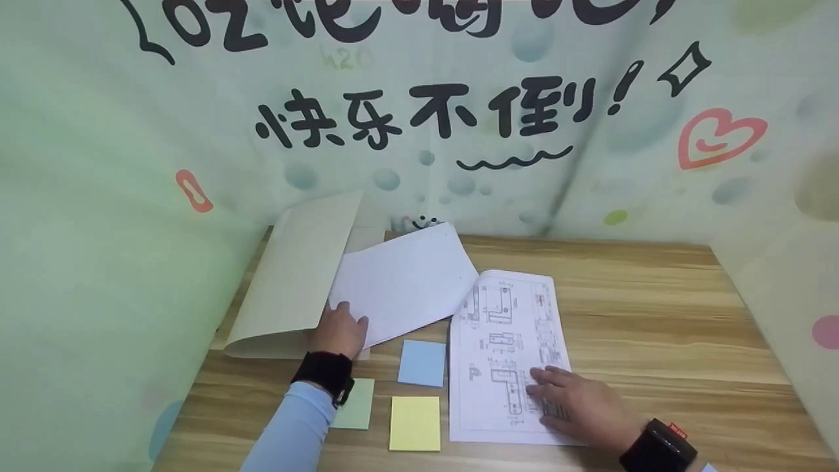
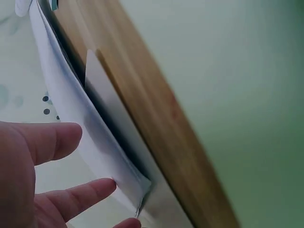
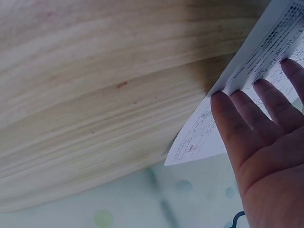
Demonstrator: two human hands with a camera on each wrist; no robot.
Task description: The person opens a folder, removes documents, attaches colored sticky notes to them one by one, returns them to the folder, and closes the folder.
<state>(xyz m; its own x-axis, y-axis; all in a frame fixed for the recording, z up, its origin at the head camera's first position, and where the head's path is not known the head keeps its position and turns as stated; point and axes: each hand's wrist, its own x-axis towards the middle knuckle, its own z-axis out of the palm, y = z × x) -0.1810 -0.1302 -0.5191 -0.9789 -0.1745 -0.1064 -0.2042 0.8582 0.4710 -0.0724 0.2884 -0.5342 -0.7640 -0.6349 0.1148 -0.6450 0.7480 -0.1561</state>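
A beige paper folder (image 1: 288, 269) lies at the back left, its cover raised and curving over. My left hand (image 1: 339, 331) is at the lower left edge of a white paper stack (image 1: 406, 275), partly beside the folder's cover. In the left wrist view, extended fingers (image 2: 90, 192) touch the paper's side, and the thumb stands apart. A sheet with printed technical drawings (image 1: 485, 367) lies to the right, its upper left corner meeting the white stack. My right hand (image 1: 583, 403) rests on the sheet's lower right part with straight, spread fingers (image 3: 232, 118).
Blue (image 1: 421, 362), yellow (image 1: 415, 423) and green (image 1: 354, 404) sticky note pads lie at the front of the wooden table (image 1: 655, 314); the left forearm partly covers the green one. A printed curtain (image 1: 590, 190) hangs behind the table and along its sides.
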